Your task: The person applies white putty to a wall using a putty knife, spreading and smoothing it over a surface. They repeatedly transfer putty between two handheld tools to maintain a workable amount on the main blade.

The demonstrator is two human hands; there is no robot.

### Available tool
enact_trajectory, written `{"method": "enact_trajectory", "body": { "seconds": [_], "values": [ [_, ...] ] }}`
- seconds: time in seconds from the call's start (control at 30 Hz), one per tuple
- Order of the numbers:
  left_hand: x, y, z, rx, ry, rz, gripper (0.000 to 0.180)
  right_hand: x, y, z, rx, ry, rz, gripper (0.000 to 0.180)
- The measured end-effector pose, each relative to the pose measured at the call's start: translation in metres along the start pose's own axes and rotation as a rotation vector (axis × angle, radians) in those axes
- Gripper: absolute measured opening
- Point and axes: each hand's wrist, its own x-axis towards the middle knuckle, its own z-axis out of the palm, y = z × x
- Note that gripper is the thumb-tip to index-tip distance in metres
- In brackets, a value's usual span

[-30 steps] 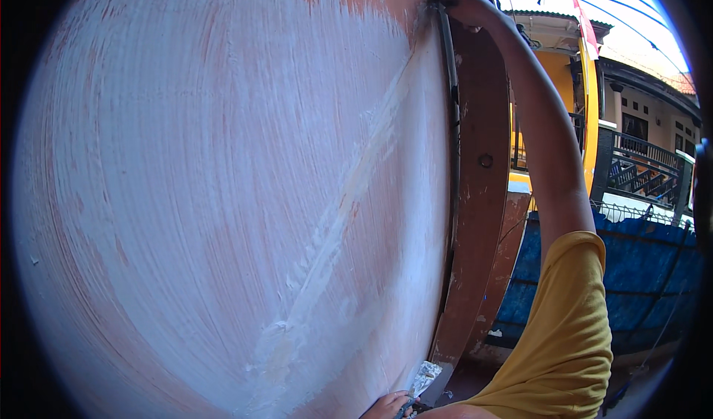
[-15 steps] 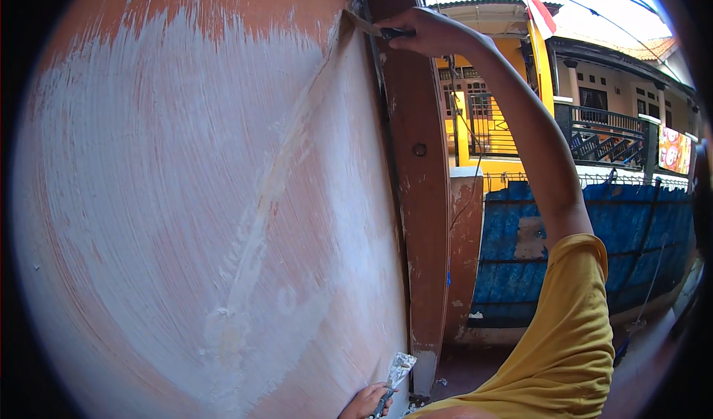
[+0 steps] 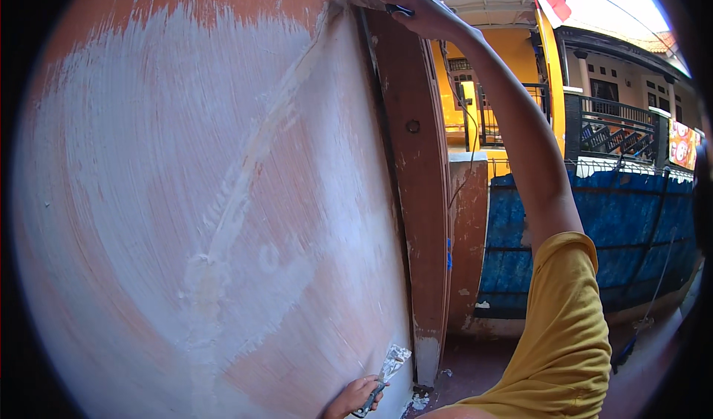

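Note:
Raised at the top, my right hand (image 3: 431, 17) grips the dark handle of a putty knife (image 3: 364, 0). Its wide blade meets the wall (image 3: 171, 152) at the upper end of a long, pale filled crack (image 3: 256, 148), close to the brown wooden post. White filler is smeared in streaks over the orange paint. Low in the view, my left hand (image 3: 360, 395) is closed around the handle of a second putty knife (image 3: 394, 361). White filler coats that blade, which points up and to the right, near the post's foot.
A brown wooden post (image 3: 412, 167) borders the wall on the right. Beyond it stand a blue sheet-covered fence (image 3: 609, 233), a yellow house front (image 3: 512, 55) and a red-and-white flag (image 3: 548, 0). White crumbs (image 3: 420, 401) lie by the post's base.
My right hand has moved slightly upward along the crack with its putty knife, toward the post. My left hand has shifted a little left. The view has shifted slightly.

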Motion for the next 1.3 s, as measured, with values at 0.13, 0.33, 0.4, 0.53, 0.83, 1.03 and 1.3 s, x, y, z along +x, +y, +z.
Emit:
{"method": "enact_trajectory", "body": {
  "seconds": [0.13,0.33,0.4,0.53,0.83,1.03,1.3],
  "values": [
    [-0.022,-0.01,0.007,-0.069,0.085,-0.002,0.031,0.006,-0.011,0.004,0.029,-0.205,0.065,0.039],
    [-0.049,-0.012,0.013,-0.092,0.14,0.014,0.03,-0.028,-0.041,-0.005,-0.02,-0.204,-0.279,0.042],
    [-0.057,-0.005,0.018,-0.104,0.171,0.011,0.03,-0.048,-0.054,-0.006,0.001,-0.234,-0.224,0.042],
    [-0.068,0.016,0.024,-0.103,0.195,0.029,0.032,-0.09,-0.087,-0.016,0.086,-0.239,-0.194,0.041],
    [-0.076,0.026,0.03,-0.096,0.14,0.038,0.03,-0.068,-0.058,-0.029,0.075,-0.07,0.008,0.037],
    [-0.088,0.014,0.031,-0.126,0.191,0.021,0.03,-0.049,-0.064,0.003,0.06,-0.114,-0.054,0.037],
    [-0.079,0.027,0.039,-0.025,0.193,0.096,0.031,-0.145,-0.146,-0.033,0.177,-0.195,-0.133,0.034]
  ]
}}
